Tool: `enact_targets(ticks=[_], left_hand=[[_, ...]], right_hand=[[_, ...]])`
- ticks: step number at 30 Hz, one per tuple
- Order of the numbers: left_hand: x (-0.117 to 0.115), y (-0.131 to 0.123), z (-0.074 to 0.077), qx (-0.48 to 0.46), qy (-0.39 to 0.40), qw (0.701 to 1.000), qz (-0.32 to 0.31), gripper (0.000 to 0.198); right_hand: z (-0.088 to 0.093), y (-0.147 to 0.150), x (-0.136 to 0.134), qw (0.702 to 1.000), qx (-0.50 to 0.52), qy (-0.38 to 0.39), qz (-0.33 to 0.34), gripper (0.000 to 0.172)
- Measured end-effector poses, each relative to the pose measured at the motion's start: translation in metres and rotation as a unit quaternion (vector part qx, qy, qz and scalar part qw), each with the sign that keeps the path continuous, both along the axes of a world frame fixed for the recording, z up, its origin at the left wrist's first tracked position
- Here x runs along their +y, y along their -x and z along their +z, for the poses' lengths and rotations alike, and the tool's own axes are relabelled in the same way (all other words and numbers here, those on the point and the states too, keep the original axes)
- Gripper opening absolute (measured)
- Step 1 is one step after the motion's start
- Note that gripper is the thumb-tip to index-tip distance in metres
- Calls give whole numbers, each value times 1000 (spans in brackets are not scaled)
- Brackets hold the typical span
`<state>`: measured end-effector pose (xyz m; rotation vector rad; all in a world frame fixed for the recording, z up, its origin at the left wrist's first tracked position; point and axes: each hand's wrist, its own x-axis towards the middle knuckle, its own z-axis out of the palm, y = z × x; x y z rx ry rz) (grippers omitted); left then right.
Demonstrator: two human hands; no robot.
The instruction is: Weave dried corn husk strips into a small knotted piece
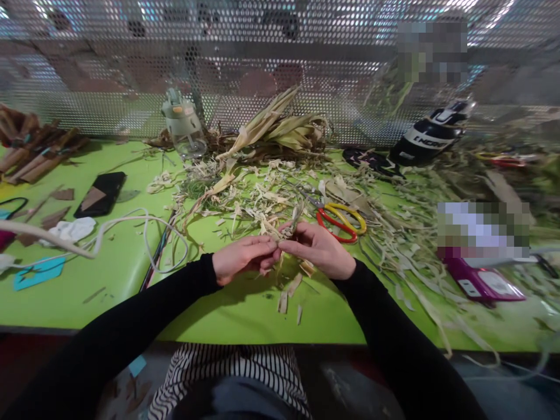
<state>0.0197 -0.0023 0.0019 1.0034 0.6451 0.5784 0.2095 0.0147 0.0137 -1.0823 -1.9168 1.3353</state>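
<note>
Both hands meet over the front of the green table [245, 318]. My left hand [245, 256] pinches the near end of a small bundle of dried plant strips [289, 233]. From the other side my right hand [321, 248] wraps its fingers round the same bundle; part of it is hidden between the fingers. Scissors [343, 221] with one red and one yellow handle lie just beyond my right hand. Cut scraps of pale husk [266, 195] are spread beyond the hands, and a few short pieces [283, 302] lie below them.
Dried corn husks [280, 128] are heaped against a perforated metal screen [245, 76]. A clear bottle [186, 128] and a black bottle [429, 137] stand at the back. Leftward lie a phone [102, 192] and a white cable [122, 219]; long strips [411, 256] cover the right side.
</note>
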Motion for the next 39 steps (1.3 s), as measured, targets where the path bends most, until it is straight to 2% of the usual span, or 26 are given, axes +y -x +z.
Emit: enact_targets(ticks=[2, 4, 6, 8, 10, 13, 15, 16, 18, 20, 25, 31, 35, 39], left_hand=[[1, 0, -2, -31, 43, 998, -19, 24], [2, 0, -3, -47, 78, 996, -9, 23], [4, -1, -5, -59, 102, 992, 40, 24], [8, -1, -5, -66, 110, 986, 108, 26], [13, 2, -3, -68, 97, 978, 172, 29], [17, 9, 6, -91, 32, 959, 266, 28], [17, 14, 15, -113, -17, 942, 315, 27], [17, 16, 20, -127, -29, 934, 332, 28], [18, 22, 29, -161, -30, 918, 362, 28], [19, 27, 37, -186, -10, 907, 377, 28], [23, 36, 45, -206, -2, 897, 392, 27], [28, 44, 45, -230, 1, 887, 399, 28], [27, 46, 48, -238, 4, 888, 394, 27], [25, 47, 51, -242, 10, 891, 385, 27]], right_hand=[[1, -1, 0, 1000, -16, -4, -3, 34], [2, -2, 1, 1000, -31, -3, 2, 34], [6, -7, 3, 999, -38, -3, 11, 37], [13, -17, 6, 1000, -25, -7, -11, 44], [21, -33, 10, 996, 7, -19, -92, 44], [31, -61, 16, 968, 37, -53, -244, 33], [36, -78, 20, 949, -2, -101, -300, 28], [39, -85, 21, 943, -39, -120, -306, 27], [43, -94, 21, 942, -123, -140, -279, 28], [45, -95, 22, 943, -196, -150, -224, 31], [43, -71, 28, 914, -329, -213, -106, 27], [37, -30, 36, 915, -351, -195, -45, 22], [19, -3, 36, 918, -357, -170, -29, 33], [0, 17, 35, 911, -369, -182, -27, 19]])
